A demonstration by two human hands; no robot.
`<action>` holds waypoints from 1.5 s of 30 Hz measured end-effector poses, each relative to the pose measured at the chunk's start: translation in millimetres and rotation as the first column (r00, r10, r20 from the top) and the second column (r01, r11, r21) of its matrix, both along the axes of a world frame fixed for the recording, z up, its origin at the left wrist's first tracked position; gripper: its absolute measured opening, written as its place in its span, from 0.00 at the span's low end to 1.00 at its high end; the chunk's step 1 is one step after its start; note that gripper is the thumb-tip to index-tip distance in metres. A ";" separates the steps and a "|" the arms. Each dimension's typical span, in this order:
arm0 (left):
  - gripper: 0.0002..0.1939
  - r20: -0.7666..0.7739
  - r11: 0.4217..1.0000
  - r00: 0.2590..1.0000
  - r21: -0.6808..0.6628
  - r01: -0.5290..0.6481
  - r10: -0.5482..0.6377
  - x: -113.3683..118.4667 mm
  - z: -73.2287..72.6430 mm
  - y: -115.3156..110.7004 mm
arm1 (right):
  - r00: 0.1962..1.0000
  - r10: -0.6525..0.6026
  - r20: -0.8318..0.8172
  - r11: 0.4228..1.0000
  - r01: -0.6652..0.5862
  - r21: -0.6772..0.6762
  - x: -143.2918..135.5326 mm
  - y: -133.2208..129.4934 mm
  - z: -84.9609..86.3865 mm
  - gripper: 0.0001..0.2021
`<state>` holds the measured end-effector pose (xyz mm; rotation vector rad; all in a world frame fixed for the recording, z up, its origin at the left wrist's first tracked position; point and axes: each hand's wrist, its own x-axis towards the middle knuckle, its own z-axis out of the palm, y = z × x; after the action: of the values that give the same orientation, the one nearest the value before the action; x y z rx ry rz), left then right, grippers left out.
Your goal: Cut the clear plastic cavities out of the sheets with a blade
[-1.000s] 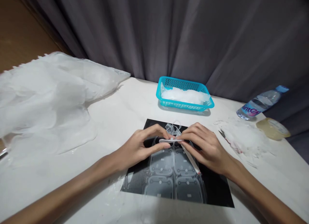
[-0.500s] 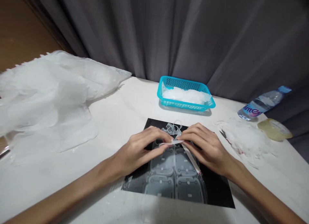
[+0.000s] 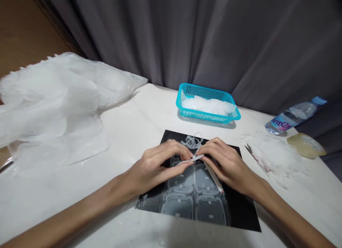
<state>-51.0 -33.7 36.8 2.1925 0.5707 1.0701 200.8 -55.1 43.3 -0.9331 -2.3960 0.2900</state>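
Note:
My left hand [image 3: 157, 164] and my right hand [image 3: 227, 162] meet over a black mat [image 3: 244, 214]. Between the fingertips of both is a small, thin, translucent white plastic piece [image 3: 198, 157], pinched from either side and seen nearly edge-on. A slim white stick with a reddish tip [image 3: 216, 180] slants down from beneath my right fingers; whether they grip it is hidden. Below the hands lies a clear sheet of rounded-rectangle plastic parts [image 3: 179, 205] on the mat. Curled translucent strips [image 3: 190, 142] rest just beyond my fingertips.
A blue basket [image 3: 208, 116] holding white plastic pieces stands at the back. Large, bulging white plastic bags [image 3: 66, 98] cover the left side. On the right are scissors [image 3: 255, 157], a heap of translucent scraps [image 3: 278, 155], a water bottle [image 3: 291, 116] and a tape roll [image 3: 306, 145].
The view has shifted slightly. The white piece between my fingers is tilted a little more, its right end higher. Both hands keep their pinch in nearly the same place.

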 end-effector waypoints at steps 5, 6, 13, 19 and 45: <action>0.07 -0.034 1.000 0.999 0.013 -0.007 0.008 -1.5 -1.1 2.7 | 0.999 -0.021 -0.032 0.999 0.020 -0.035 1.9 -0.8 2.0 0.06; 0.07 -0.037 1.000 0.999 0.026 -0.012 0.013 -1.8 -1.6 3.6 | 0.999 -0.023 -0.038 0.999 0.022 -0.042 2.2 -1.1 2.7 0.06; 0.08 -0.041 0.997 0.998 0.066 -0.039 0.042 -3.5 -8.0 8.4 | 1.000 -0.018 -0.024 0.999 0.017 -0.046 1.1 -3.0 3.5 0.05; 0.08 -0.038 0.997 0.998 0.062 -0.047 0.050 -4.8 -11.0 8.5 | 1.000 -0.019 -0.007 0.999 0.019 -0.038 -0.5 -3.7 4.3 0.05; 0.10 -0.048 1.000 0.999 0.014 -0.020 0.021 -4.1 -17.5 8.1 | 0.990 -0.041 -0.135 0.993 0.025 -0.117 -6.2 -10.3 2.0 0.05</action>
<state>-55.1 -25.6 19.3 2.2338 0.6099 1.0370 194.6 -65.4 45.2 -0.9707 -2.2549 0.4683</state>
